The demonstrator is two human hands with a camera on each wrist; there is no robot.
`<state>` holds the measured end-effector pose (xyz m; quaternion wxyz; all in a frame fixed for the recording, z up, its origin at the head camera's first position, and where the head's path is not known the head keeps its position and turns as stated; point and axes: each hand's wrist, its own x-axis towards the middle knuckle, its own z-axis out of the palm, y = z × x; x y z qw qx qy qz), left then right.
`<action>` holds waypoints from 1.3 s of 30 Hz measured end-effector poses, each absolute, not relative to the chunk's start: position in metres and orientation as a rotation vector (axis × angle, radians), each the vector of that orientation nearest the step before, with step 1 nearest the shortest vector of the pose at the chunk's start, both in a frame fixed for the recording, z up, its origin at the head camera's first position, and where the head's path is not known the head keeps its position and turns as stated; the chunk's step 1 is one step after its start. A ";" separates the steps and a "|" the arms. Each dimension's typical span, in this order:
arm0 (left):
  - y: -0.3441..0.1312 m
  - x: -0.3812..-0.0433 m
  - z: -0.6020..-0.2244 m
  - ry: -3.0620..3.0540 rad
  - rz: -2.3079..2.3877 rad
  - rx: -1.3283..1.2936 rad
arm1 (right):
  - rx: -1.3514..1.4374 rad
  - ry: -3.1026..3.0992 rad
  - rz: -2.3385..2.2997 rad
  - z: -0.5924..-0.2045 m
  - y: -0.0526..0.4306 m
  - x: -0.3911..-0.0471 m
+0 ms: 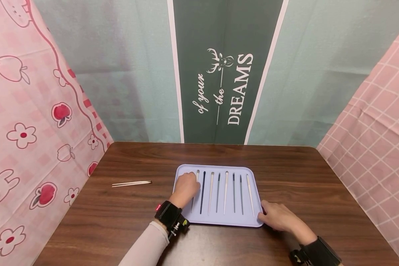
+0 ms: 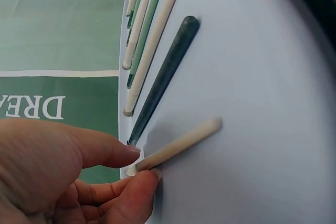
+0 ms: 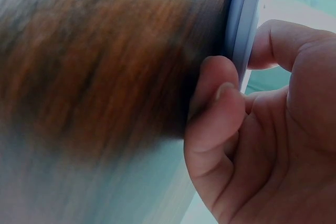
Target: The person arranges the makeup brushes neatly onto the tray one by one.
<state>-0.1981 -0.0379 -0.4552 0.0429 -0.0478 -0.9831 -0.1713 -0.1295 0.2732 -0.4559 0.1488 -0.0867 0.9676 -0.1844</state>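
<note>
A pale lavender tray (image 1: 203, 220) carries a row of slim makeup brushes, some cream-handled, others dark green or grey-green. Over its left end, my left hand (image 1: 186, 186) pinches a cream makeup brush (image 2: 181, 144) between thumb and fingertips, close to the bristle end. Beside that brush lies a dark green brush (image 2: 165, 80) on the tray. At the tray's near right corner, my right hand (image 1: 277, 216) grips the rim, thumb on the upper side and curled fingers (image 3: 210, 124) on the outer underside.
Two thin cream brushes (image 1: 131, 183) with dark tips lie on the brown wooden table (image 1: 119, 221), left of the tray. A green curtain (image 1: 136, 74) hangs behind the table, with pink patterned cloths (image 1: 36, 155) at the sides.
</note>
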 end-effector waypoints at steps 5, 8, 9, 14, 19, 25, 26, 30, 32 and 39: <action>-0.037 -0.198 -0.453 -3.028 -0.549 -0.135 | -0.258 2.786 -0.537 -0.455 0.273 -0.129; -0.037 -0.198 -0.453 -3.040 -0.561 -0.121 | -0.260 2.788 -0.536 -0.455 0.274 -0.129; -0.037 -0.198 -0.452 -3.044 -0.562 -0.117 | -0.259 2.788 -0.536 -0.455 0.274 -0.129; -0.034 -0.196 -0.448 -3.053 -0.539 -0.116 | -0.251 2.782 -0.540 -0.455 0.274 -0.129; -0.033 -0.195 -0.446 -3.039 -0.480 -0.131 | -0.254 2.782 -0.546 -0.455 0.274 -0.128; -0.036 -0.192 -0.443 -3.037 -0.474 -0.096 | -0.255 2.784 -0.548 -0.455 0.274 -0.128; -0.038 -0.191 -0.442 -3.037 -0.477 -0.086 | -0.255 2.785 -0.546 -0.455 0.274 -0.128; -0.044 -0.189 -0.439 -3.034 -0.424 -0.072 | -0.254 2.785 -0.544 -0.455 0.273 -0.128; -0.049 -0.188 -0.438 -3.025 -0.390 -0.072 | -0.250 2.783 -0.544 -0.455 0.274 -0.128; -0.073 -0.181 -0.434 -3.004 -0.313 -0.061 | -0.229 2.766 -0.544 -0.457 0.274 -0.129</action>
